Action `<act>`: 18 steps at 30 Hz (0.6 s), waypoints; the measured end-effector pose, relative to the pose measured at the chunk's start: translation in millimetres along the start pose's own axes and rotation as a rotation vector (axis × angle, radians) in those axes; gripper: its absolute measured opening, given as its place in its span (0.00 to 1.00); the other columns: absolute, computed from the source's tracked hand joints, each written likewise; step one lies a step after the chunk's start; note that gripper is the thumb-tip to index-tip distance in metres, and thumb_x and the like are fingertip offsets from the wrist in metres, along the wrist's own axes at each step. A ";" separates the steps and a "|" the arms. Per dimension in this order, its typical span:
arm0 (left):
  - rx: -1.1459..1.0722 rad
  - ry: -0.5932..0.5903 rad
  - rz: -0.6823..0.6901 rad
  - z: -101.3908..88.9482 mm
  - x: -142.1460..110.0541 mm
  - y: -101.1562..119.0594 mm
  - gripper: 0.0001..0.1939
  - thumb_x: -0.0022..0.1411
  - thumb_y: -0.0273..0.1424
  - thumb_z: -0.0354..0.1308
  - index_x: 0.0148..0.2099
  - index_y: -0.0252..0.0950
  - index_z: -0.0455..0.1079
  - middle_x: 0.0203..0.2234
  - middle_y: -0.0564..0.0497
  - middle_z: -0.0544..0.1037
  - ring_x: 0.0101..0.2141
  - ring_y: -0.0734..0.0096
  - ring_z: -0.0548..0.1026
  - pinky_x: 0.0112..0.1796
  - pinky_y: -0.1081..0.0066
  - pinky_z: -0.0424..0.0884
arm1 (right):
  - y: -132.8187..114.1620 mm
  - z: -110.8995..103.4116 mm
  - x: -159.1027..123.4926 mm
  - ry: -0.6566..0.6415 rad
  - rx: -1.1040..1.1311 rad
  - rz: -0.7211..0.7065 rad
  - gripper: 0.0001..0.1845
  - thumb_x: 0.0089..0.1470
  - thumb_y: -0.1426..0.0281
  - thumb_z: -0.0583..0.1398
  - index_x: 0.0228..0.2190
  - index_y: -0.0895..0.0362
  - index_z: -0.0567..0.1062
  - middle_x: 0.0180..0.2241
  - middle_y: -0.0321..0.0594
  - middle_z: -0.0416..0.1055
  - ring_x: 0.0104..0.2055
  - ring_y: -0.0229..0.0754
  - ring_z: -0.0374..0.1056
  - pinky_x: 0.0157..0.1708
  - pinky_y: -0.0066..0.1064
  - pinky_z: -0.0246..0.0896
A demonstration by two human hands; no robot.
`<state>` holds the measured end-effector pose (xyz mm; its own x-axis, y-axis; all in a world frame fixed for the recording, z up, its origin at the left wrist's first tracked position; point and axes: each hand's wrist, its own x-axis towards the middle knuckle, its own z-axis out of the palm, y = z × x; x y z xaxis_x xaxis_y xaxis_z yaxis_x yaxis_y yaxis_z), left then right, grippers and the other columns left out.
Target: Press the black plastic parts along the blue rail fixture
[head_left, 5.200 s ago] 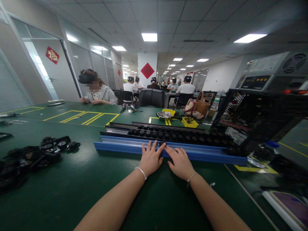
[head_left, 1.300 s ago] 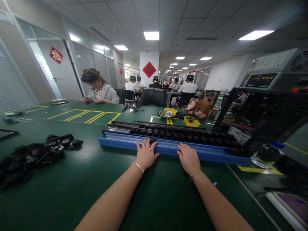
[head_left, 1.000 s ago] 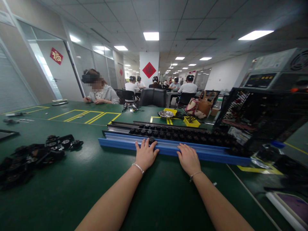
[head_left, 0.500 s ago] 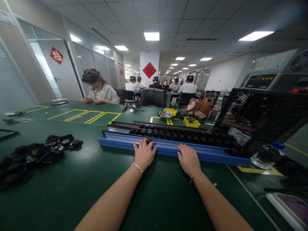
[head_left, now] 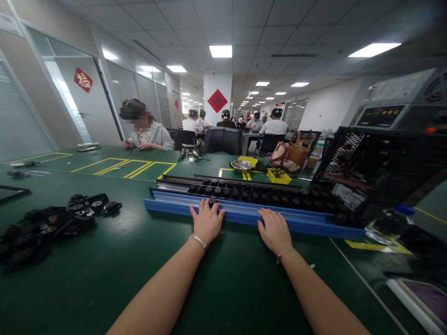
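Observation:
A long blue rail (head_left: 167,207) with a channel along it lies across the green table in front of me. A small round black part (head_left: 212,200) sits in its channel at the fingertips of my left hand (head_left: 206,222). The fingers of that hand are spread over the near wall, with the thumb apart on the near side. Farther right, my right hand (head_left: 275,230) has its fingers bent over the same wall and its thumb in front. Behind the blue rail, several more black parts (head_left: 240,191) stand in rows between dark rails (head_left: 171,186).
A pile of black parts (head_left: 52,228) lies on the left. An open computer case (head_left: 370,172) stands at the right. Beyond the rails are a metal bowl (head_left: 241,165) and a yellow bin (head_left: 279,177). A co-worker (head_left: 148,135) sits across the table.
My left hand has shifted slightly left along the blue rail, and the small black part has moved left with it. My right hand stays where it was.

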<state>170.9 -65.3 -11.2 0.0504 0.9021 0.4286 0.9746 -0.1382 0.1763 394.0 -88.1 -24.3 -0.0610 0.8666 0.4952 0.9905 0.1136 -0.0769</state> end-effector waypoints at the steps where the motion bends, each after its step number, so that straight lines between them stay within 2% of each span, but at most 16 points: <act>1: -0.001 -0.004 -0.010 -0.6 0.1 -0.2 0.25 0.64 0.47 0.35 0.55 0.47 0.64 0.58 0.43 0.62 0.60 0.52 0.53 0.54 0.36 0.43 | -0.1 -0.2 0.0 -0.004 0.001 0.002 0.20 0.56 0.68 0.50 0.48 0.58 0.70 0.53 0.43 0.67 0.56 0.46 0.58 0.57 0.43 0.44; 9: -0.005 -0.045 -0.043 -1.0 1.8 -2.0 0.26 0.63 0.50 0.35 0.59 0.53 0.59 0.61 0.46 0.57 0.62 0.47 0.47 0.54 0.36 0.42 | -0.3 -0.6 0.0 -0.014 0.004 0.007 0.21 0.56 0.68 0.49 0.49 0.59 0.70 0.52 0.44 0.67 0.56 0.46 0.58 0.58 0.43 0.43; 18: -0.003 -0.048 -0.032 -4.4 2.4 -2.1 0.25 0.64 0.47 0.36 0.59 0.53 0.60 0.60 0.47 0.59 0.61 0.50 0.49 0.54 0.35 0.41 | 0.2 -1.9 -0.6 0.000 0.008 -0.008 0.20 0.56 0.68 0.49 0.48 0.58 0.70 0.51 0.44 0.68 0.55 0.46 0.59 0.57 0.43 0.43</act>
<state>168.0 -64.6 -6.7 0.0300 0.9245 0.3800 0.9753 -0.1103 0.1914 394.5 -89.5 -23.0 -0.0693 0.8658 0.4955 0.9890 0.1248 -0.0796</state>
